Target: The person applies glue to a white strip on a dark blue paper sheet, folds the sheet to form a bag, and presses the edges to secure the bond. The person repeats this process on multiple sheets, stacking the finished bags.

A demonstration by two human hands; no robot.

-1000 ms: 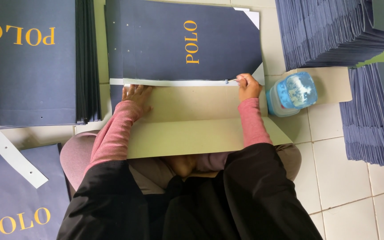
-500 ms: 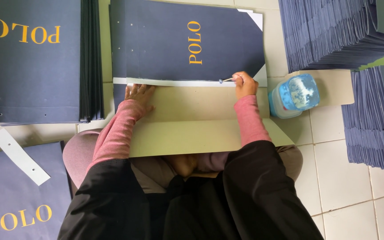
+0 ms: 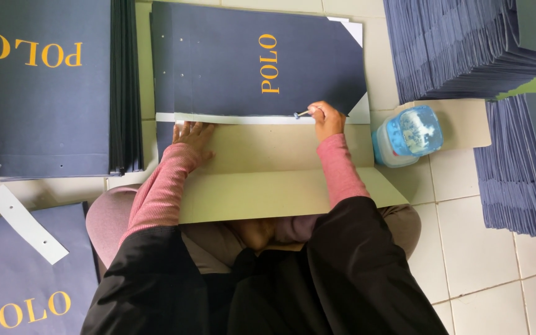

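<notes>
The right hand is pinching a small brush tight, its tip touching the white strip along the dark blue sheet on the floor. The left hand is pressing flat, open, on the brown card. If the card slides, glue might be smearing onto the blue.
</notes>
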